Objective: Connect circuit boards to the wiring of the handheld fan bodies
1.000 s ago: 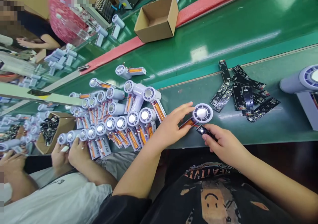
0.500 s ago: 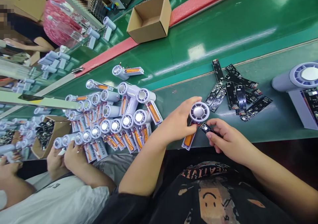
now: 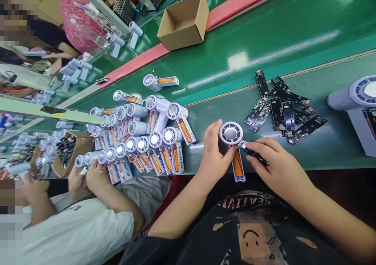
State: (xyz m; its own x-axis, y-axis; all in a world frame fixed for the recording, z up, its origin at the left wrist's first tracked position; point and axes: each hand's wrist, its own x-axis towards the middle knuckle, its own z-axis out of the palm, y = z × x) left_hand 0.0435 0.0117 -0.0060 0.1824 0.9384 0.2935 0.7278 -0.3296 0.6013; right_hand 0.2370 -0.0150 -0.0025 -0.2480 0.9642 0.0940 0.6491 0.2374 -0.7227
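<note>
left hand (image 3: 216, 151): fingers wrapped round purple fan (image 3: 231, 133), middle of table's (image 3: 205, 114) near edge | right hand (image 3: 272, 159): pinching black board (image 3: 255, 154) just right of fan | more boards (image 3: 277, 114): farther right | best: keep fan still, hold board gently, don't bend it

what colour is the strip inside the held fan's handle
The strip in the held fan is orange, clearest in the head view.

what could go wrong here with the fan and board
The handheld fan appears to overhang the bench, so it might drop if the left hand slips. The circuit board in the right hand is close to the fan and might scrape its exposed orange strip. The loose boards overlap, so they might scratch one another.
</note>
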